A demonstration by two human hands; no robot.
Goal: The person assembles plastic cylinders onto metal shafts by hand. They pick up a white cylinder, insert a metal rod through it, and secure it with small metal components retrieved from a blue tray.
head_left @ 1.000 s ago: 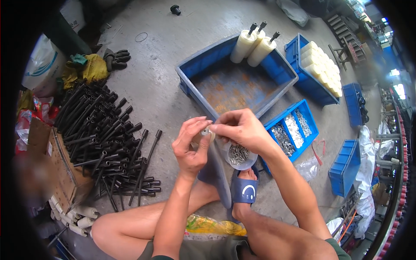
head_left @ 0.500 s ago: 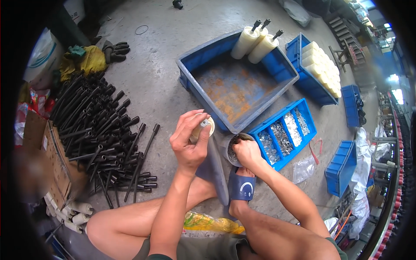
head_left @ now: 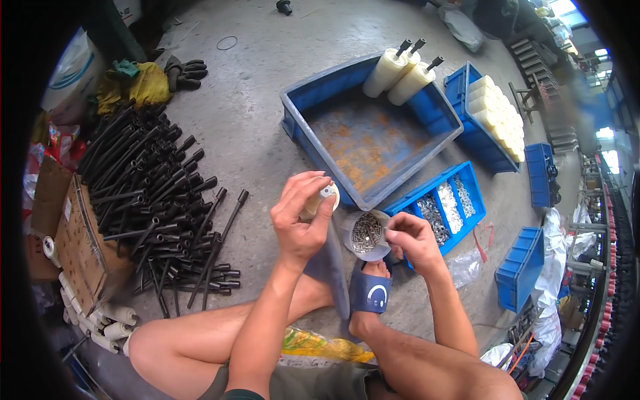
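My left hand (head_left: 293, 223) is closed round a cream-coloured roller (head_left: 331, 193), held upright with its round end and metal centre facing up. Just to the right, a round tub (head_left: 348, 235) contains many small metal pins or screws (head_left: 365, 232). My right hand (head_left: 415, 241) is beside the tub's right rim, thumb and fingers pinched together; whatever is between the fingertips is too small to make out. A blue divided tray (head_left: 475, 175) with small metal and white parts lies behind that hand, which partly covers its near compartment.
A large blue bin (head_left: 313, 143) ahead has three cream rollers (head_left: 387, 72) with black rods standing in it. More rollers fill another blue bin (head_left: 460, 90). Black rods (head_left: 157, 200) are heaped at left beside a cardboard box (head_left: 80, 247). A blue crate (head_left: 520, 267) sits at right.
My right hand has come up out of the tub and moved right, uncovering the metal pieces. My left hand still holds the roller. The whole view has shifted slightly.
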